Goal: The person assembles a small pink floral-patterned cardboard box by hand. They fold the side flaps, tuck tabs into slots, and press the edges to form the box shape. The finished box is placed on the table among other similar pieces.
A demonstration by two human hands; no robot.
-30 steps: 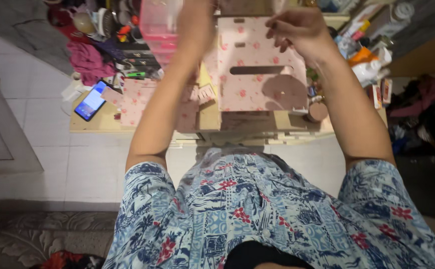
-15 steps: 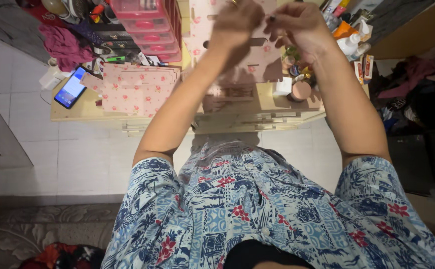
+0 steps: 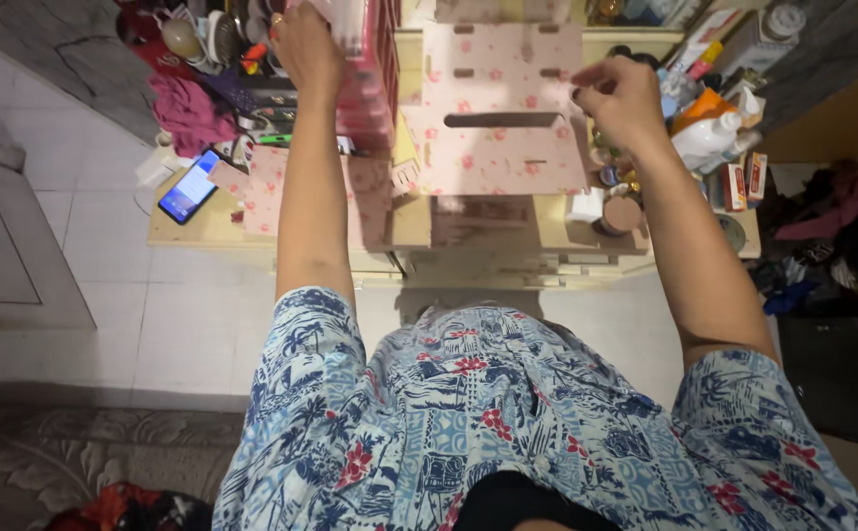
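While the left hand (image 3: 306, 44) reaches up and lays its fingers on the pink drawer unit (image 3: 365, 59) at the table's (image 3: 203, 231) back edge, the right hand (image 3: 621, 98) hovers half-curled, empty, just beside the flowered board (image 3: 502, 118) standing mid-table. Looks thin, stiff, light, so I'd grab its side edges or the slot.

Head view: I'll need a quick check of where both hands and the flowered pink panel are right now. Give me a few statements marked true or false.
1. The left hand is on the pink drawer unit. True.
2. The right hand grips the phone. False: the phone lies on the table, far from it.
3. The flowered pink panel has a long slot. True.
4. Both hands hold the panel. False: only the right hand is at its edge.
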